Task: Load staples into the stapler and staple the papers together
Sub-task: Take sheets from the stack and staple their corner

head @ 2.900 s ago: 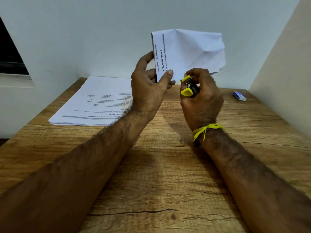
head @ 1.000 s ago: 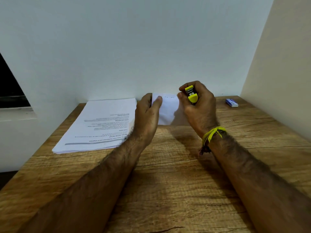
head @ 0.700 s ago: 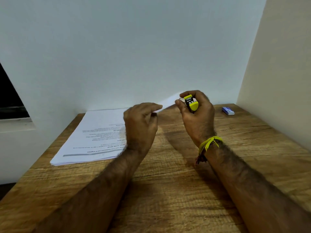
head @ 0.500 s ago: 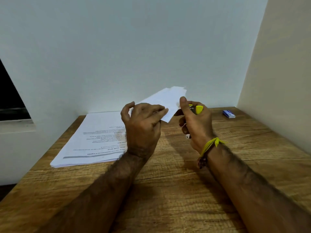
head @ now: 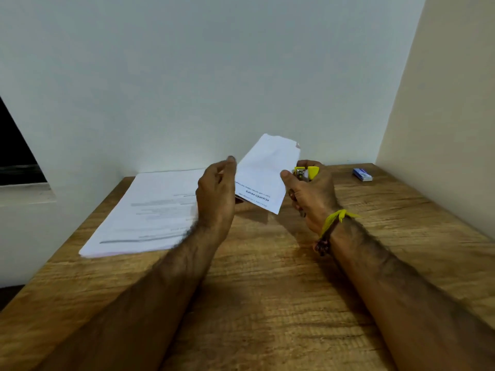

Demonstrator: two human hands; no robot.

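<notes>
My left hand (head: 217, 196) pinches the lower left edge of a folded white paper bundle (head: 265, 172) printed with "REQUIRED PROPS", held tilted above the table. My right hand (head: 312, 196) grips a small yellow and black stapler (head: 306, 172) right beside the bundle's right edge; only the stapler's yellow top and a bit of metal show above my fingers. My right thumb touches the paper's edge. Whether the stapler's jaws are around the paper is hidden.
A stack of printed sheets (head: 144, 212) lies on the wooden table (head: 267, 277) at the left, close to the white back wall. A small blue staple box (head: 362, 174) sits at the far right corner near the beige side wall.
The paper bundle was lowered from in front of the wall toward the table, flipped over, and is now raised slightly with its printed side facing me. The stapler stayed in my right hand.
</notes>
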